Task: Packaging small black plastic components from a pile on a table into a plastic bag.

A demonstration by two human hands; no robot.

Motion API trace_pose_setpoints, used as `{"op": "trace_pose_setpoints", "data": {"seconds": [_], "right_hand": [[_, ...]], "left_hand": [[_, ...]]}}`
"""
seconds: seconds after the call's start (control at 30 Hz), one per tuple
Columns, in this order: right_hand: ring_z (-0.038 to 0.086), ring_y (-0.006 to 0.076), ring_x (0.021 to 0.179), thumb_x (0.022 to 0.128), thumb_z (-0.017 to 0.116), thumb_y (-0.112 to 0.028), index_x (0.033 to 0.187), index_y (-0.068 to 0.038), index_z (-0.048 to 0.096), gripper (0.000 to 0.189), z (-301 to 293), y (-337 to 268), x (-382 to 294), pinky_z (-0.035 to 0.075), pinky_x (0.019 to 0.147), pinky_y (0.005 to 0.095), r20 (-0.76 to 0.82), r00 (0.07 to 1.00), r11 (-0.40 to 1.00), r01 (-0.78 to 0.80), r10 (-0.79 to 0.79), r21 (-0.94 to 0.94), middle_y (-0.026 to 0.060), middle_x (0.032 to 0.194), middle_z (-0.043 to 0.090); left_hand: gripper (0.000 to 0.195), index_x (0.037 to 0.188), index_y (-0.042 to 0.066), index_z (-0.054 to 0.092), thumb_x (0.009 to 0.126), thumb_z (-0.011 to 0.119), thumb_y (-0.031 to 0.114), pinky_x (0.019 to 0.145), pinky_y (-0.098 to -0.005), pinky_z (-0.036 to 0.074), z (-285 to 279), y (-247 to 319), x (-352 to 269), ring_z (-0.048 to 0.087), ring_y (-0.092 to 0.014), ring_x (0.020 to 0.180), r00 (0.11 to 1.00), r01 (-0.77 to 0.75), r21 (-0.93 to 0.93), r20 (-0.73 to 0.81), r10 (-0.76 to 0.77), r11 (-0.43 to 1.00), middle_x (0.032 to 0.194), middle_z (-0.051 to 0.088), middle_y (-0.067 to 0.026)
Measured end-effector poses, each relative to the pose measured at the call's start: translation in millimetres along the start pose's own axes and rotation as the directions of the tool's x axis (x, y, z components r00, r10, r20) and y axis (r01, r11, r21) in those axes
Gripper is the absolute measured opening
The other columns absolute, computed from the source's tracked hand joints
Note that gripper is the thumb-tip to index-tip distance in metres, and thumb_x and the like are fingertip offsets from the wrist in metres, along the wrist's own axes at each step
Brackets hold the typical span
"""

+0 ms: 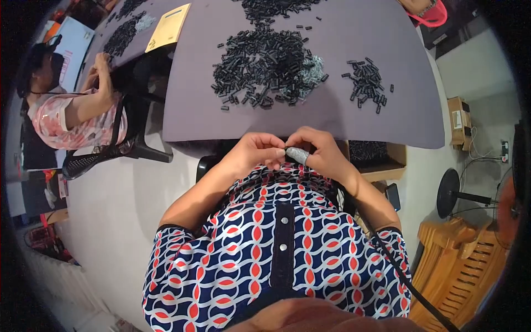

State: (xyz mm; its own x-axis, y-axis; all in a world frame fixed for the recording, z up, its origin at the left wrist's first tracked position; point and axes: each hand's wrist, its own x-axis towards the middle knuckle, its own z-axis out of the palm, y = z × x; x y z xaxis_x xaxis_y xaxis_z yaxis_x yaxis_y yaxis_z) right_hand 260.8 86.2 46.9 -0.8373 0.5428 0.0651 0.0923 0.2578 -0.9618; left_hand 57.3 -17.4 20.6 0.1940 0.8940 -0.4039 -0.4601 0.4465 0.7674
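Note:
My left hand (pixel 259 150) and my right hand (pixel 321 151) meet in front of my lap, just off the near edge of the table. Their fingertips pinch a small black part (pixel 286 148), mostly hidden by the fingers. A silver-grey wrap (pixel 297 155) covers my right thumb. Beyond my hands, a large heap of short black cylindrical plastic parts (pixel 257 66) lies on the grey-covered table (pixel 249 124). Small clear or silvery pieces (pixel 312 71) are piled against its right side. Farther right sits a smaller group of black parts (pixel 367 83).
At the left, another person (pixel 79 112) sits on a black plastic chair (pixel 141 143), hands at a second heap of black parts (pixel 121 37). A yellow envelope (pixel 169 27) lies nearby. Under the table's right side is an open cardboard box (pixel 383 173) holding black parts. A fan (pixel 450 193) stands right.

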Motion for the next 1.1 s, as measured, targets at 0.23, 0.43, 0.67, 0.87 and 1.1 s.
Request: {"op": "trace_pose_setpoints", "data": {"seconds": [0.23, 0.43, 0.67, 0.87, 1.1], "right_hand": [[0.063, 0.0195, 0.084, 0.080, 0.066, -0.002, 0.099, -0.002, 0.067, 0.018, -26, 14, 22, 0.049, 0.074, 0.0308, -0.205, 0.970, 0.969, 0.083, -0.133, -0.232, 0.0090, 0.091, 0.064], [0.060, 0.0321, 0.091, 0.075, 0.067, -0.005, 0.091, -0.005, 0.065, 0.016, -44, 33, 55, 0.048, 0.076, 0.0430, -0.254, 0.959, 0.750, -0.075, -0.126, -0.657, 0.0112, 0.091, 0.062], [0.059, 0.0336, 0.092, 0.075, 0.067, -0.005, 0.093, -0.005, 0.064, 0.019, -41, 36, 59, 0.048, 0.077, 0.0444, -0.192, 0.973, 0.733, -0.038, -0.128, -0.680, 0.0125, 0.091, 0.061], [0.059, 0.0302, 0.086, 0.076, 0.066, -0.002, 0.092, -0.004, 0.059, 0.017, -38, 3, 46, 0.048, 0.075, 0.0393, -0.150, 0.988, 0.874, -0.105, 0.038, -0.473, 0.0114, 0.088, 0.057], [0.059, 0.0294, 0.085, 0.072, 0.067, 0.003, 0.092, -0.002, 0.058, 0.023, -22, -24, 45, 0.049, 0.072, 0.0379, 0.001, 0.951, 0.762, 0.248, -0.309, -0.598, 0.0111, 0.090, 0.057]], "left_hand": [[0.015, 0.107, 0.001, 0.065, 0.095, 0.063, 0.010, 0.064, -0.0227, 0.053, -1, 7, 10, 0.066, -0.014, 0.069, 0.995, -0.024, -0.085, -0.098, 0.016, 0.996, 0.085, 0.069, -0.0077], [0.015, 0.109, 0.002, 0.065, 0.097, 0.060, 0.010, 0.068, -0.0265, 0.054, -10, 14, 20, 0.067, -0.016, 0.075, 0.975, -0.209, -0.282, -0.133, 0.178, 0.936, 0.090, 0.069, -0.0085], [0.017, 0.110, 0.001, 0.065, 0.096, 0.061, 0.010, 0.070, -0.0259, 0.056, -21, 9, 19, 0.069, -0.017, 0.078, 0.971, -0.237, -0.311, -0.102, 0.216, 0.920, 0.095, 0.071, -0.0113], [0.017, 0.110, 0.001, 0.065, 0.096, 0.062, 0.011, 0.069, -0.0243, 0.055, -13, 8, 23, 0.069, -0.015, 0.077, 0.963, -0.241, -0.202, -0.170, 0.209, 0.949, 0.093, 0.071, -0.0100], [0.015, 0.108, 0.001, 0.064, 0.096, 0.063, 0.010, 0.071, -0.0222, 0.053, -2, 9, 29, 0.066, -0.011, 0.076, 0.938, -0.305, 0.068, -0.149, 0.312, 0.950, 0.090, 0.069, -0.0065]]}}
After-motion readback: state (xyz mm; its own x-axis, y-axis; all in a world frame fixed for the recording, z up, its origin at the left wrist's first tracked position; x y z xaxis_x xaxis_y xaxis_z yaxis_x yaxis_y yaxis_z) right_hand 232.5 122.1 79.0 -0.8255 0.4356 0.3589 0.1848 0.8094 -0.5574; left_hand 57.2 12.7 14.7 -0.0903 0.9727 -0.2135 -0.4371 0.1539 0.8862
